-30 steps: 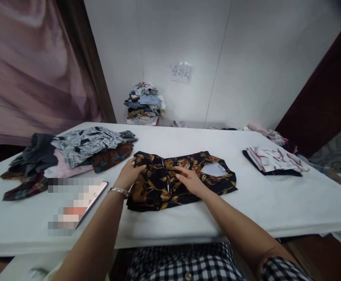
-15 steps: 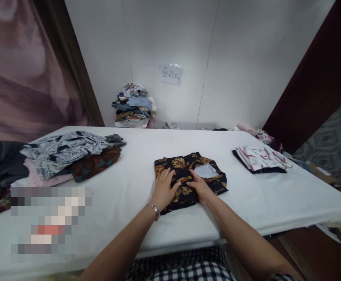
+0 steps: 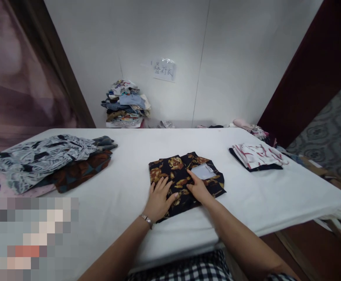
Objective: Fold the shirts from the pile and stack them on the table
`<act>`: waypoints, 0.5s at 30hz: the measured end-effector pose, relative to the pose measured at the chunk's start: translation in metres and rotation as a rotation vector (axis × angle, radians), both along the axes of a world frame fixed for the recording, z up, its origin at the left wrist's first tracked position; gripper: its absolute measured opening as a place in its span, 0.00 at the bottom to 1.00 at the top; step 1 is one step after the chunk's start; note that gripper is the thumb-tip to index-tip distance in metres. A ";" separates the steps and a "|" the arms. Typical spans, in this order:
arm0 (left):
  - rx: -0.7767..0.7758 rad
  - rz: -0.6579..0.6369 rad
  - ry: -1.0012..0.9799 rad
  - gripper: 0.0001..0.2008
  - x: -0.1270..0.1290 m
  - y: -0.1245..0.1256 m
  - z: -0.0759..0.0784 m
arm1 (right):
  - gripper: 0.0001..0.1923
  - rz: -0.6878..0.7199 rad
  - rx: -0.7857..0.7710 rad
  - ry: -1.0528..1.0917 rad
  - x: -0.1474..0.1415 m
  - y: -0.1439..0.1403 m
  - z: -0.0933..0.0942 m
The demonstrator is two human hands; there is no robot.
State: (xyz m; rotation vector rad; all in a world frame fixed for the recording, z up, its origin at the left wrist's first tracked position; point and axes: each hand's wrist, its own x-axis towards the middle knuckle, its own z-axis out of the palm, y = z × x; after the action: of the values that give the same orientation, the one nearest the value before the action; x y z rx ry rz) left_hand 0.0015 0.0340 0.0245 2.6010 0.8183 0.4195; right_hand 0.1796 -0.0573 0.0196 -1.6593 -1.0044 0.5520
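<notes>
A dark shirt with a gold and brown floral print lies folded on the white-covered table in front of me. My left hand rests flat on its near left part, fingers spread, with a metal bracelet on the wrist. On the right part of the shirt lies my right hand, thumb and forefinger stretched out and apart; its other fingers are partly hidden. The forefinger is close to a pale grey patch that shows at the collar opening.
A heap of loose clothes lies on the table's left. To the right sits a small folded stack, a white and red garment over a black one. Piled clothes stand beyond the far edge, below a paper sign.
My left hand has slid a little toward me across the shirt, uncovering more print. The right hand stays nearly in place. The view has turned slightly right.
</notes>
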 end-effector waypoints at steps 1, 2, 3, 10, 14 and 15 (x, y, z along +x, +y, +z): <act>0.008 -0.005 -0.010 0.27 0.000 0.000 -0.001 | 0.36 -0.002 0.008 0.000 -0.001 -0.002 0.001; 0.012 -0.011 -0.020 0.26 -0.001 0.002 0.000 | 0.35 -0.005 0.023 -0.008 -0.001 -0.005 0.002; 0.010 -0.015 -0.033 0.25 -0.001 0.004 0.001 | 0.34 -0.013 0.046 -0.025 -0.001 -0.009 0.004; 0.076 0.005 -0.120 0.24 0.006 0.059 0.033 | 0.28 -0.180 0.047 0.391 -0.004 -0.091 0.020; 0.098 -0.022 -0.010 0.25 0.041 0.097 0.044 | 0.31 -0.268 -0.117 0.911 -0.016 -0.128 0.027; 0.085 -0.025 0.030 0.27 0.052 0.105 0.045 | 0.31 -0.272 -0.129 0.991 -0.018 -0.131 0.029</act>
State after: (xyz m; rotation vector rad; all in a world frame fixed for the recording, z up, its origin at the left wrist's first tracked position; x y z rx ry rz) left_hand 0.0537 0.1388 0.0690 2.6996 0.7935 0.4174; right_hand 0.1612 -0.1883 0.0485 -1.3240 -0.0198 1.1067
